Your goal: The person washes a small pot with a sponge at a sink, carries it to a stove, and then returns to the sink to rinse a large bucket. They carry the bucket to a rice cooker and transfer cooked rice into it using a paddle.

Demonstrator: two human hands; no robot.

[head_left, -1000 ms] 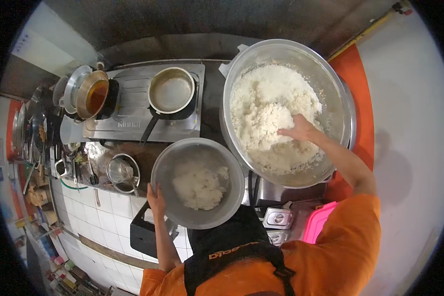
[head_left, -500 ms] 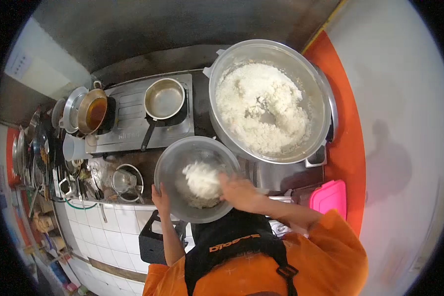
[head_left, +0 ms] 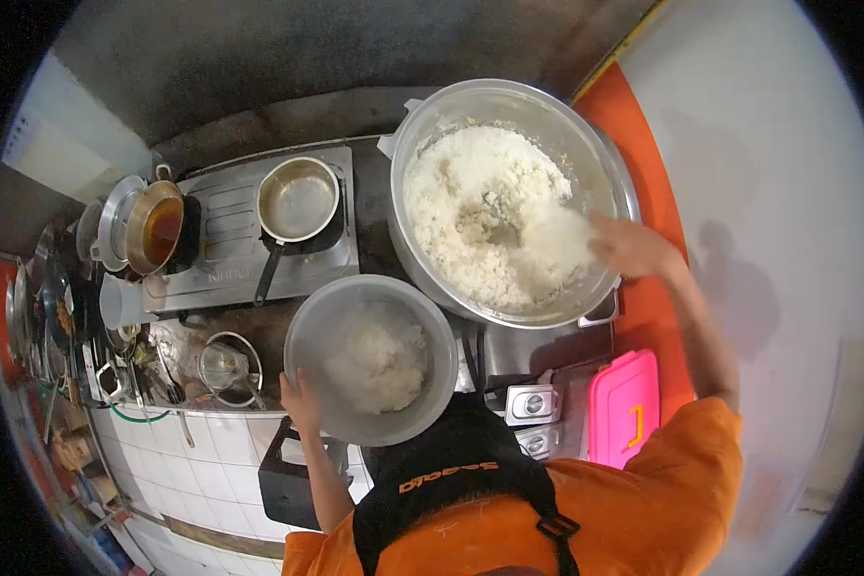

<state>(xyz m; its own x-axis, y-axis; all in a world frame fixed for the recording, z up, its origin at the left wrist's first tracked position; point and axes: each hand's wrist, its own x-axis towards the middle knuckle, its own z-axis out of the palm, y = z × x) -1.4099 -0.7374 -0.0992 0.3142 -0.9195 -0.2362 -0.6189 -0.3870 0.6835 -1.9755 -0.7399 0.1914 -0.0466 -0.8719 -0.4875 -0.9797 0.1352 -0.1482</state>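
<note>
Cooked white rice fills much of a large metal pot, with a hollow in its middle. My right hand reaches over the pot's right side, closed on a pale, flat rice scoop that is smeared by motion and touches the rice. Close to my body is a grey bowl with a heap of rice inside. My left hand grips this bowl's near left rim, some of the fingers hidden beneath it.
On the steel stove stand a small saucepan and a pan of brown liquid. A clear jug sits in a container at the counter's front. A pink lid and metal containers lie to the right.
My right hand has moved from the bowl up and right to the pot, scoop included. Rice now rests in the bowl. My left hand stays at the bowl's rim.
</note>
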